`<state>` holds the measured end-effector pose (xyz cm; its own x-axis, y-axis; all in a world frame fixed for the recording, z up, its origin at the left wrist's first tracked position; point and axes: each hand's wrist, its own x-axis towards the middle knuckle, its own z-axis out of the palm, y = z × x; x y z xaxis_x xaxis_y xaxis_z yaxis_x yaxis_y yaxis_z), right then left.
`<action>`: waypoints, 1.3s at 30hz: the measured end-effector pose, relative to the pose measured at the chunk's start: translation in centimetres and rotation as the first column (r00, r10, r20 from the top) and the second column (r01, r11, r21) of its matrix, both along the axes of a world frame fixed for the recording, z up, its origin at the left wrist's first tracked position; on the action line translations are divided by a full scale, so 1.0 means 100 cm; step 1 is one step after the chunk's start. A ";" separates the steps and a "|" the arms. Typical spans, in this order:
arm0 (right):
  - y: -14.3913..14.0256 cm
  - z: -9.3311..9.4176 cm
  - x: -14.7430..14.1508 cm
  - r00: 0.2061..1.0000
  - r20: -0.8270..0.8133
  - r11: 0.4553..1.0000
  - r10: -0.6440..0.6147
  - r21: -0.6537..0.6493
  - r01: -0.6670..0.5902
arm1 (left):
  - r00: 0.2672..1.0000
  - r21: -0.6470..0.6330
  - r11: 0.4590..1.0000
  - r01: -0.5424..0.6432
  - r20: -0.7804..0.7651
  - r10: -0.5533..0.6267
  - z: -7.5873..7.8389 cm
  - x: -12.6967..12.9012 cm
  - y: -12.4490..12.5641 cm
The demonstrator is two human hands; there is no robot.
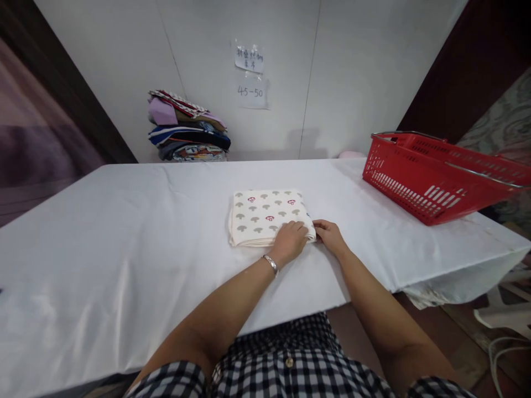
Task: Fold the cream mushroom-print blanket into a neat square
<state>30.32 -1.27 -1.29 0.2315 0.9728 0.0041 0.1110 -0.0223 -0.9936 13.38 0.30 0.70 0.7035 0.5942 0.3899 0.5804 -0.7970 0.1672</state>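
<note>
A folded cream cloth (267,213), printed with grey mushrooms and a few red ones, lies on the white-covered table (145,232). My left hand (290,239), a silver bracelet at its wrist, grips the near right part of the cloth, its fingers bent over the top. At the right edge, my right hand (329,234) has its fingers closed on the layered corner. The fingertips of this hand are partly hidden by the cloth.
A red plastic basket (415,179) with metal handles stands at the right end of the table. Several folded fabrics (188,132) are stacked against the back wall. Two paper signs (251,91) hang above. The table's near edge runs just in front of my body.
</note>
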 end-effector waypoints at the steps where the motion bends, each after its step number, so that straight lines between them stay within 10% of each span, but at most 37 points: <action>1: -0.001 0.001 0.000 1.000 0.018 1.000 -0.007 0.006 0.007 | 1.000 -0.004 1.000 0.009 0.019 -0.009 0.000 -0.002 -0.001; 23: -0.031 0.001 -0.001 0.942 0.334 0.964 -0.023 0.258 -0.067 | 0.991 -0.051 0.999 -0.015 0.132 0.022 0.000 -0.020 0.004; 39: -0.033 0.006 -0.014 0.611 0.756 0.934 -0.237 0.351 -0.071 | 0.999 0.036 0.999 -0.011 0.054 0.009 0.009 -0.004 0.005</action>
<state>28.95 -4.61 -0.71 0.0689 0.8524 0.5183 0.8530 0.2191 -0.4737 12.99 0.75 1.58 0.6753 0.5859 0.4480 0.5793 -0.7973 0.1696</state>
